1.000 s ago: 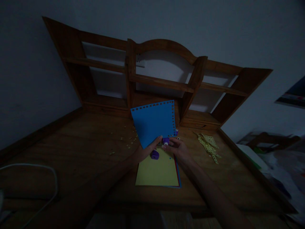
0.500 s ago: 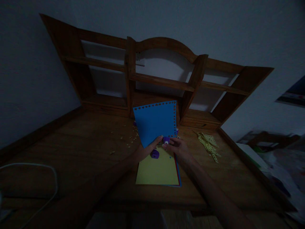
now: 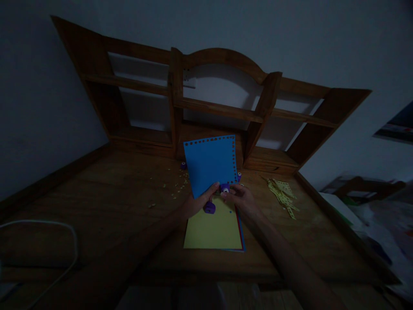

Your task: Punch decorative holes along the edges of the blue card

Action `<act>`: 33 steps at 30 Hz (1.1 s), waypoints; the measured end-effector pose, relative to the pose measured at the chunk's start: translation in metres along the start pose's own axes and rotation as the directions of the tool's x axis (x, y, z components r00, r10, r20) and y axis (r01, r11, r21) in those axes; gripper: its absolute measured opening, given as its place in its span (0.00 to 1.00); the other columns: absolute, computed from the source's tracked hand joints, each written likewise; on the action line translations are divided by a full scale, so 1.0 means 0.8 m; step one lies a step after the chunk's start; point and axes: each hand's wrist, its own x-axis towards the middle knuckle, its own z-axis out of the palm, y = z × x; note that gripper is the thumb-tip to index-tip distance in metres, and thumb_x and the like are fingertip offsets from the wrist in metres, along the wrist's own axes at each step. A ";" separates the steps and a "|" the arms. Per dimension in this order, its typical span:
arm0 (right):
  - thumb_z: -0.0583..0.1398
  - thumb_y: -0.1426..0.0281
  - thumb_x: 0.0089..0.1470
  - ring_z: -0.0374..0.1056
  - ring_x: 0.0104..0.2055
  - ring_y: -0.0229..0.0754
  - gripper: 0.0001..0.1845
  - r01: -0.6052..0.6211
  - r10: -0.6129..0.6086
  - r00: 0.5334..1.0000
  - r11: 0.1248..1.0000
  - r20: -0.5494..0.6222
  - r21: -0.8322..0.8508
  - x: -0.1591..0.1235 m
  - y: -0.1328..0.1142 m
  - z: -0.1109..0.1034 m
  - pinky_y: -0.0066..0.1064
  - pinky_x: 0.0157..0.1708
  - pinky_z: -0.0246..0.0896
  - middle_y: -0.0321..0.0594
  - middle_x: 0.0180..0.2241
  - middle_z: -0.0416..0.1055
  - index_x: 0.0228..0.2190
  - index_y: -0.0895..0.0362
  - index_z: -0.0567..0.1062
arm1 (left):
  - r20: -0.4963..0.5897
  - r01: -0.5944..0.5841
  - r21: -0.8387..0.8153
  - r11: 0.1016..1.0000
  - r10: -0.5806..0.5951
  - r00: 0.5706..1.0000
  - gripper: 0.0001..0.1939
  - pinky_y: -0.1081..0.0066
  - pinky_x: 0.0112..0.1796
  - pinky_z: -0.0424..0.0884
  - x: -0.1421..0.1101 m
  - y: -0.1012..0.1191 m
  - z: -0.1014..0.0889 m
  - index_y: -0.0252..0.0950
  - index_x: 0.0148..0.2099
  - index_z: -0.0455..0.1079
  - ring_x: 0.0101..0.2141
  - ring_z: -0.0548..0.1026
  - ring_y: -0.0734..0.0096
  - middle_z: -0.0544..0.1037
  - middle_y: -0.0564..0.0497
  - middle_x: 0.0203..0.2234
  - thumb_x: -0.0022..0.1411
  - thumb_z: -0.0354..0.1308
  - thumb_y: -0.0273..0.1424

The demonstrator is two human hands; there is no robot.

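A blue sheet of paper (image 3: 211, 161) is held up, tilted, with small punched holes along its top and right edges. My left hand (image 3: 201, 201) grips its lower edge, thumb on the front. My right hand (image 3: 241, 199) is closed around a purple craft punch (image 3: 225, 188) at the sheet's lower right edge. Below the hands, a second purple punch (image 3: 209, 208) lies on a yellow sheet (image 3: 211, 234), which tops a stack with red and blue edges showing. A tiny blue cut-out lies on the yellow sheet.
More purple punches stand behind the blue sheet, one at left (image 3: 183, 165) and one at right (image 3: 239, 176). Yellow paper scraps (image 3: 183, 184) are scattered left. Punched yellow strips (image 3: 282, 196) lie right. A wooden shelf unit (image 3: 219, 113) backs the desk; a white cable (image 3: 75, 241) curves at left.
The blue sheet has turned slightly and its upper right corner has shifted left. Both hands stay nearly in place, with the right still on the punch.
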 end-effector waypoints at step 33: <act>0.75 0.62 0.36 0.68 0.30 0.40 0.16 -0.033 0.038 0.996 0.998 -0.078 0.061 0.003 -0.006 0.007 0.31 0.33 0.65 0.37 0.31 0.76 0.29 0.54 0.81 | -0.007 -0.056 0.037 0.998 0.057 0.998 0.22 0.68 0.31 0.70 -0.001 -0.006 -0.001 0.37 0.27 0.69 0.26 0.72 0.68 0.74 0.50 0.24 0.56 0.62 0.52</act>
